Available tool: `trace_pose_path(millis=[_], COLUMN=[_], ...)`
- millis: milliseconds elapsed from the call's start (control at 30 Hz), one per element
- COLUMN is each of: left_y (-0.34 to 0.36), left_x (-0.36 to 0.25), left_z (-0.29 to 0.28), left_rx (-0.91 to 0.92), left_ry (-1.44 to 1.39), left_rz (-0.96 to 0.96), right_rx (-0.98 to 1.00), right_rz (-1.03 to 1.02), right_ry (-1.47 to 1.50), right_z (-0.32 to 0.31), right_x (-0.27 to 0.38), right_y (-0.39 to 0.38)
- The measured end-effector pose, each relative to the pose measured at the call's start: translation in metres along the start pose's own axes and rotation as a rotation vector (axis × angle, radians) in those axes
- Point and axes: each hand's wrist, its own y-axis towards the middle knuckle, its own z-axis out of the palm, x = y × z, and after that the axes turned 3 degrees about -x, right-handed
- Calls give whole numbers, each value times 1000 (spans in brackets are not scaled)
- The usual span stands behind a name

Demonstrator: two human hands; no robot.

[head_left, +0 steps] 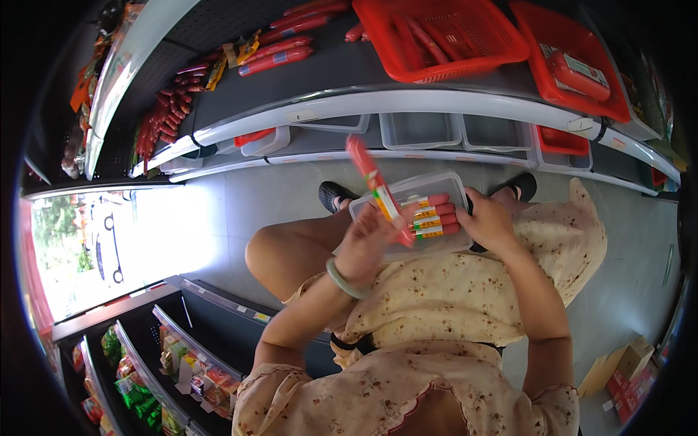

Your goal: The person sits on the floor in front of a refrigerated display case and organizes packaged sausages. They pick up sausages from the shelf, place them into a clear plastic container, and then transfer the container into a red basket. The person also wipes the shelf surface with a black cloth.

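A long pink packaged sausage (pixel 374 182) with a yellow, white and green label is gripped in my left hand (pixel 361 243), tilted over a clear plastic box (pixel 454 183). Several shorter-looking sausages (pixel 435 219) with the same kind of label lie side by side inside that box. My right hand (pixel 488 220) holds the box by its right side, thumb near the rim. The box rests at my lap, between my bent knees. A pale bangle (pixel 340 279) circles my left wrist.
Ahead runs a shelf (pixel 331 80) with sausage packs (pixel 276 59), a red basket (pixel 436 69) of sausages and a red tray (pixel 614 109). Clear bins (pixel 420 131) stand on the lower shelf. Snack racks (pixel 138 385) are behind left, a cardboard box (pixel 607 367) behind right.
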Motion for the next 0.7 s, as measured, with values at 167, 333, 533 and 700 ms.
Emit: trace_pose_path(millis=[167,333,533,700], left_y=[-14,27,69,40], left_x=[44,61,80,74], left_z=[10,11,0,-21], left_rx=[-74,-303,-397,-195], left_ry=[-194,-251,-338,21], left_rz=[-573,-435,-316,-363], right_rx=[9,2,25,-25], right_rz=[0,-11,-20,-5], right_ry=[20,5,-2,-14], right_z=[2,1,3,6], right_x=[-3,1,0,-6], right_y=[1,-2,-1,0])
